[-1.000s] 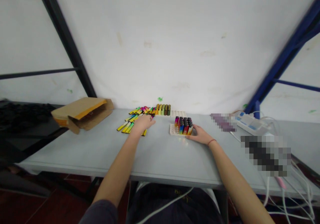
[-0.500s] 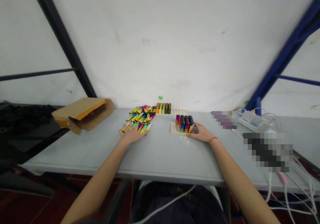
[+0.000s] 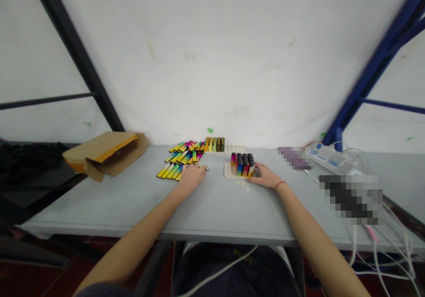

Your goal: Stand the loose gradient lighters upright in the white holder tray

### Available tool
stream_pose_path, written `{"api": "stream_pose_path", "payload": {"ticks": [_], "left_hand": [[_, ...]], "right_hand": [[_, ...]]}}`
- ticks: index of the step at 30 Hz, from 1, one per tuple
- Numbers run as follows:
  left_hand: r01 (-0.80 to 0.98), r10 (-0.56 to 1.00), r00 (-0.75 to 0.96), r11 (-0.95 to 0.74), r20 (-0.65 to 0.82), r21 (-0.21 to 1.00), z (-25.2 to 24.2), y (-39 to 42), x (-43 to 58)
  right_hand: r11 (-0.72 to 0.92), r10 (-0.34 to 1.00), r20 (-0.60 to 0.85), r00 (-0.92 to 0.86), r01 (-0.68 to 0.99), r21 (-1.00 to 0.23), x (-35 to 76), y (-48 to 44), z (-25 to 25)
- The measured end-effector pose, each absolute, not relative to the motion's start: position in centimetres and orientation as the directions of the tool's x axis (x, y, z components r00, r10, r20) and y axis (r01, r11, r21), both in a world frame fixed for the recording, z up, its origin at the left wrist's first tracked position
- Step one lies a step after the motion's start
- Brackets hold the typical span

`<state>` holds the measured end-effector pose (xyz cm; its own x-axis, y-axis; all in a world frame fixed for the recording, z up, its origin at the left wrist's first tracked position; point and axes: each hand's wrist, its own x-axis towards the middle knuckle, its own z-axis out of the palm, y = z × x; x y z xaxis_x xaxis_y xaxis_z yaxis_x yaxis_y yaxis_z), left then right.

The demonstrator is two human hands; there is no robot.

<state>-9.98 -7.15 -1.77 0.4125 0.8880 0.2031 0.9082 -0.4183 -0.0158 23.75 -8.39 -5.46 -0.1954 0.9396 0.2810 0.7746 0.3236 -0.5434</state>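
My left hand (image 3: 192,177) is closed over a lighter at the right end of the loose pile, and a small shiny end (image 3: 207,168) pokes out past the fingers. Beside it, several loose rainbow-coloured lighters (image 3: 170,171) lie flat in rough rows. My right hand (image 3: 265,176) grips the right side of a white holed tray (image 3: 229,171), thumb at the near corner and fingers behind. Upright lighters (image 3: 245,165) with black tops fill that tray's right part, while holes show at its left.
Against the wall stand yellow, green and brown lighters (image 3: 215,144), with another white tray (image 3: 235,148) beside them. An opened cardboard box (image 3: 102,153) lies at the left. On the right are a power strip (image 3: 332,159), cables and blurred-out items (image 3: 348,199).
My left hand has gone from spread flat over the loose lighters to closed, moving right with one lighter. My right hand keeps its hold on the tray. The view has shifted slightly.
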Motion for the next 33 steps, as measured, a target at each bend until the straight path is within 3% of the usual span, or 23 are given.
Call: {"api": "stream_pose_path", "payload": {"ticks": [3, 7, 9, 11, 13, 16, 27, 33], "left_hand": [[0.869, 0.868, 0.433, -0.474, 0.243, 0.142, -2.6, -5.7, -9.3], [0.688, 0.885, 0.343, -0.465, 0.315, 0.557, -3.0, -3.1, -7.2], [0.447, 0.931, 0.253, -0.353, 0.263, 0.822, -2.9, -2.0, -5.5], [0.119, 0.965, 0.203, -0.193, 0.167, 0.974, -2.7, -1.5, -3.8], [-0.125, 0.978, 0.189, -0.063, 0.087, 0.99, -2.6, -1.3, -2.4], [-0.266, 0.987, 0.158, 0.038, 0.005, 0.963, -2.7, -1.3, -1.5], [-0.282, 0.974, 0.152, 0.204, -0.167, 0.937, -2.7, -1.6, -2.2], [-0.333, 0.989, 0.044, 0.146, -0.139, 0.931, -2.6, -2.2, -1.6]], "right_hand": [[0.329, 0.938, 0.287, -0.197, 0.772, -0.544, 23.7, -8.4, -5.4], [0.328, 0.94, 0.264, -0.215, 0.78, -0.532, 23.7, -8.5, -5.2], [0.33, 0.94, 0.259, -0.221, 0.782, -0.528, 23.7, -8.5, -5.1], [0.337, 0.937, 0.267, -0.223, 0.778, -0.53, 23.6, -8.5, -5.0], [0.339, 0.936, 0.272, -0.222, 0.775, -0.533, 23.6, -8.6, -5.0], [0.336, 0.938, 0.263, -0.225, 0.776, -0.535, 23.6, -8.6, -5.0], [0.336, 0.938, 0.259, -0.229, 0.781, -0.527, 24.0, -8.4, -5.3], [0.327, 0.941, 0.256, -0.222, 0.789, -0.521, 24.0, -8.5, -5.2]]}}
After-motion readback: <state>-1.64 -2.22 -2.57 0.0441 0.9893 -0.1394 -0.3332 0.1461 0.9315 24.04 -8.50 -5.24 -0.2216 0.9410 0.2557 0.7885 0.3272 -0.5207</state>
